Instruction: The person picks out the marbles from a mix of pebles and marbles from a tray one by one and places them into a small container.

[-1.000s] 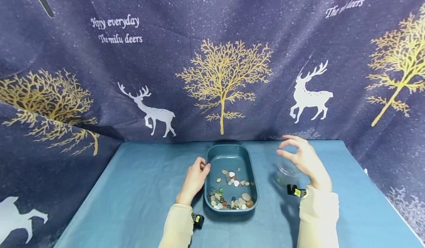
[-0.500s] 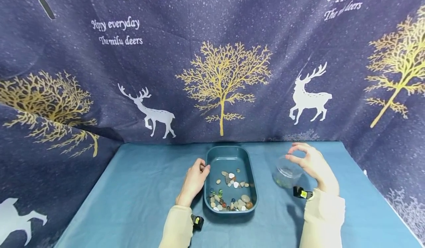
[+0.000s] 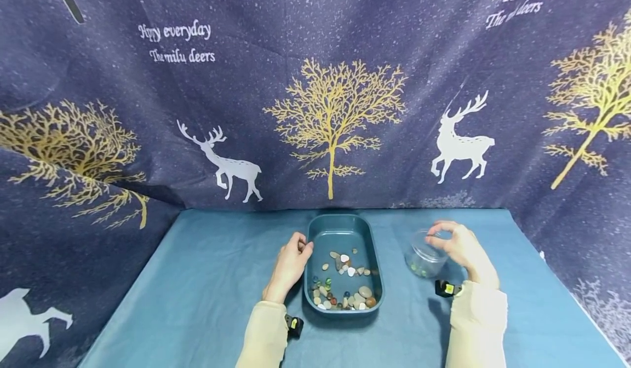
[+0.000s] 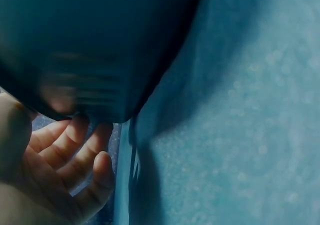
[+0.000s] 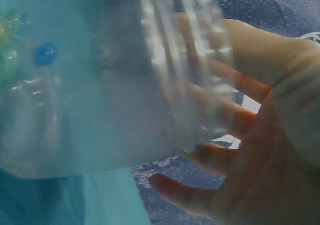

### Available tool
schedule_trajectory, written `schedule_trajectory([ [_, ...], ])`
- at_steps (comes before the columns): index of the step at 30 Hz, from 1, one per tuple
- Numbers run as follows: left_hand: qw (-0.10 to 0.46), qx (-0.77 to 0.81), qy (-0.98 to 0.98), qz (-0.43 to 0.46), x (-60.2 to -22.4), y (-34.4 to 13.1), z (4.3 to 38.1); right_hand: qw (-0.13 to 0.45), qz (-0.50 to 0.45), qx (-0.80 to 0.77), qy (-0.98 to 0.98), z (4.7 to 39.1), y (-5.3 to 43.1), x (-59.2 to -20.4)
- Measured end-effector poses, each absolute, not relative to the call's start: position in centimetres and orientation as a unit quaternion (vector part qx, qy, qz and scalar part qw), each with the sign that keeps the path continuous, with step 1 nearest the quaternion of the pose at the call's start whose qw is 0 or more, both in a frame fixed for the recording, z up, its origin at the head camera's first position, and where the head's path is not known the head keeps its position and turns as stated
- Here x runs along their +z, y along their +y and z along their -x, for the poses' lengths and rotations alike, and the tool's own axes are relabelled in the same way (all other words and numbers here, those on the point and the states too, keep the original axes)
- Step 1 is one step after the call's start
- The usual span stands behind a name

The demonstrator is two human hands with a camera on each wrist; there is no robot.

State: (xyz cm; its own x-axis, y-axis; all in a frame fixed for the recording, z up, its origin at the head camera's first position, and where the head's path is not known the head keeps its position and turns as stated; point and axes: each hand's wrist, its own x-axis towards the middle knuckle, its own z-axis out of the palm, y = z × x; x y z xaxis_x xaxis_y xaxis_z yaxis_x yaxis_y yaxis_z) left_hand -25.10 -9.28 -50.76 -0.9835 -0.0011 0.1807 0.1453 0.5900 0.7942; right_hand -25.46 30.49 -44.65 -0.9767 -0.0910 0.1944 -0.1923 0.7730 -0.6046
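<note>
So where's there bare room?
Bare: blue tablecloth left of the left hand, and narrowly between teal rectangular tray and clear plastic jar. Crowded: the tray's near end, with multicoloured pebbles; the jar's mouth, by the right hand.

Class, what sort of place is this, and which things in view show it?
Probably an indoor workspace arranged for a demonstration: deer-print fabric hangs behind, blue cloth lies flat in front, and a tray rests on it.

The blue backdrop cloth [image 3: 246,83] reads "Hppy everyday" [image 3: 175,30] over "The milu deers" [image 3: 182,56] (repeated at right, creases hiding letters).
</note>
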Motion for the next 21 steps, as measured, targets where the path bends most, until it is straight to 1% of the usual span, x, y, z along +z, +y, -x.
schedule_trajectory([
  [12, 0.077, -0.455, -0.886, 0.039, -50.9, -9.2, 25.1, 0.056, -0.091, 0.317, -0.942, 26.2, 30.0, -46.3],
  [21, 0.075, -0.458, -0.885, 0.033, -50.9, -9.1, 25.2, -0.002, -0.055, 0.308, -0.950, 26.3, 29.7, -46.2],
])
